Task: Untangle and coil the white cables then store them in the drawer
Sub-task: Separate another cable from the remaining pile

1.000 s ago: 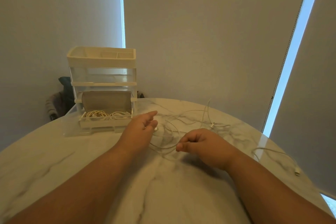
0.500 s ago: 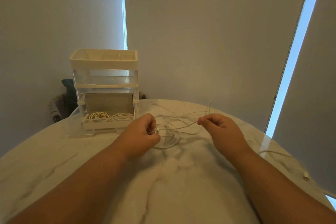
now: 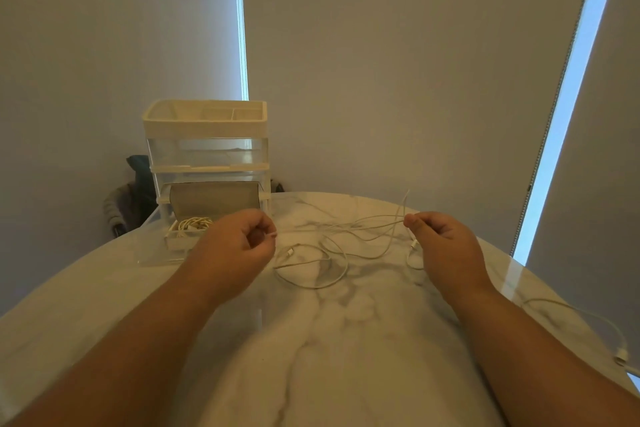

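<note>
— What had changed in that last second?

— The hands had drawn apart. The left hand, which had reached out with straight fingers, now pinched a small white plug end between thumb and forefinger. The right hand had swung out to the right and pinched a strand, lifting it off the table.

— And the white cables?

— They lay in slack loops between the two hands, less bunched than before. It looked like one lead being teased out of the tangle, with coiling not yet begun.

— The drawer?

— It stood pulled out at the foot of the organizer, just behind the left hand, with coiled cables already inside.

— Was there room to work?

— There was bare marble toward the person. The organizer hemmed in the left hand at the back. On the right, a stray cable trailed to the table's rim and could probably slip off if tugged.
</note>
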`<state>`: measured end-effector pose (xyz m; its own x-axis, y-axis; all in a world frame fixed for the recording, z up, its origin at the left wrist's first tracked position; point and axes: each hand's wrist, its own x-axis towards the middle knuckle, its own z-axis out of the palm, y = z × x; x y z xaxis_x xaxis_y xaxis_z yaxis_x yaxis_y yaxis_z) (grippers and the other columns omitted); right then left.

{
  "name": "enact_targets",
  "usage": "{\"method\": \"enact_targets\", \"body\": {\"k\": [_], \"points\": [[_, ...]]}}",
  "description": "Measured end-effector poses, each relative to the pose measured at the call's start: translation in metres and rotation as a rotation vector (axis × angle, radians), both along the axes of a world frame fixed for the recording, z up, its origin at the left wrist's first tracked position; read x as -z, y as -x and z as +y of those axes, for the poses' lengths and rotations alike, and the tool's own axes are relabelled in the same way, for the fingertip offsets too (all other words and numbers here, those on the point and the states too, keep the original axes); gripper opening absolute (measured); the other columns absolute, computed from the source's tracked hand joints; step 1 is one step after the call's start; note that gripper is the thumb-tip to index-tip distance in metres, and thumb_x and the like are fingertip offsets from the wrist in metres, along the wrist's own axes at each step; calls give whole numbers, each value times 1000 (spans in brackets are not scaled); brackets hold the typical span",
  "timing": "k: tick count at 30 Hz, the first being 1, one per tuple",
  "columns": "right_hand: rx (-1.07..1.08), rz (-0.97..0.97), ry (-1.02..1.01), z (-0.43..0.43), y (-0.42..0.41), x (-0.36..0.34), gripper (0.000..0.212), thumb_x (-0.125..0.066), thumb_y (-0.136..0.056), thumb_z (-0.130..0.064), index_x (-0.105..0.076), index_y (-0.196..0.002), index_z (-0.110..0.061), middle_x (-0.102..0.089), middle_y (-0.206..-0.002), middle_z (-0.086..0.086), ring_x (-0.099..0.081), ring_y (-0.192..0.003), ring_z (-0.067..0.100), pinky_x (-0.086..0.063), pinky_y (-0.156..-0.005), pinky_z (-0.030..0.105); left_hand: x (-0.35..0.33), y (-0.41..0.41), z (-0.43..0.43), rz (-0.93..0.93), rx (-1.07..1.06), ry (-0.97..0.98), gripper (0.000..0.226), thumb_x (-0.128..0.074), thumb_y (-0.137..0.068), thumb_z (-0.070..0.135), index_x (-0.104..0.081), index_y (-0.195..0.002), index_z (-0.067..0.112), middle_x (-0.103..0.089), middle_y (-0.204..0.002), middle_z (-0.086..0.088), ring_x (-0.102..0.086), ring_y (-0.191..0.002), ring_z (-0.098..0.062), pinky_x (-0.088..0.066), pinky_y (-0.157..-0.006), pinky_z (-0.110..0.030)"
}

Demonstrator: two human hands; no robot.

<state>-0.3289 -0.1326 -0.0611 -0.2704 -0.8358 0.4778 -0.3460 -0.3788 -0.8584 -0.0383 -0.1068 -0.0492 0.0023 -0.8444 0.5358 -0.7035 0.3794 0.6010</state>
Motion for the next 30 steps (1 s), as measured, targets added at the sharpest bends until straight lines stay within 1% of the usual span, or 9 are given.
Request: {"method": "enact_targets", "body": {"k": [3,6,10,14,17,19,22,26,30], "points": [[11,-26,-14,1,0,-1,16,-63,-96,-32,-73,-85,-27,-71,-83,-12,-62,-80,-1,-41,-65,17,-19,-9,13,52,5,-10,6,-63,-92,22,-66,-89,26,-65,-77,4,-60,-71,-11,-44,-61,-22],[38,-56,-40,-4,3,3,16,-63,-96,-34,-74,-92,-24,-72,-87,-8,-62,-82,4,-42,-65,21,-12,-20,20,24,17,-141,6,-66,-91,26,-66,-85,26,-65,-76,2,-61,-73,-17,-48,-63,-25],[93,-104,-49,-8,7,5,14,-61,-97,-35,-73,-95,-27,-70,-92,-12,-61,-89,5,-43,-69,23,11,-34,16,-55,8,-324,16,-66,-90,37,-66,-80,24,-64,-75,-2,-58,-69,-18,-49,-65,-29],[217,-179,-41,-11,18,2,18,-58,-98,-39,-71,-98,-26,-67,-89,-6,-60,-85,15,-43,-75,31,19,-44,-2,51,-99,-228,20,-65,-91,35,-62,-78,19,-59,-72,-3,-54,-67,-18,-45,-61,-29],[229,-186,-109,-12,21,4,20,-57,-98,-37,-71,-103,-23,-66,-89,-4,-59,-88,19,-44,-80,34,26,-43,-11,69,-148,-274,24,-61,-94,36,-61,-81,17,-61,-78,-6,-57,-73,-21,-47,-64,-31],[202,-82,-197,-11,18,7,19,-56,-99,-33,-70,-102,-20,-66,-94,-1,-58,-89,20,-43,-80,34,27,-38,-13,166,-119,-284,28,-56,-96,37,-62,-84,13,-62,-78,-8,-59,-73,-22,-51,-67,-34],[142,145,-316,-10,9,11,14,-59,-97,-31,-71,-94,-25,-70,-100,-2,-62,-90,21,-47,-77,34,19,-25,-10,383,-7,-212,32,-56,-97,35,-60,-84,5,-52,-63,-4,-51,-59,-16,-54,-62,-37],[138,447,-445,-13,-3,14,14,-65,-89,-43,-68,-77,-37,-69,-98,-10,-62,-102,24,-46,-98,52,11,-9,-3,453,131,-165,31,-57,-96,33,-54,-79,8,-44,-61,-1,-41,-58,-19,-40,-61,-39],[161,653,-552,-4,-19,5,21,-62,-86,-61,-67,-82,-41,-66,-111,-8,-54,-115,25,-37,-105,47,2,2,4,604,257,-194,25,-57,-93,32,-55,-70,20,-39,-59,1,-34,-57,-18,-34,-57,-36]]}}
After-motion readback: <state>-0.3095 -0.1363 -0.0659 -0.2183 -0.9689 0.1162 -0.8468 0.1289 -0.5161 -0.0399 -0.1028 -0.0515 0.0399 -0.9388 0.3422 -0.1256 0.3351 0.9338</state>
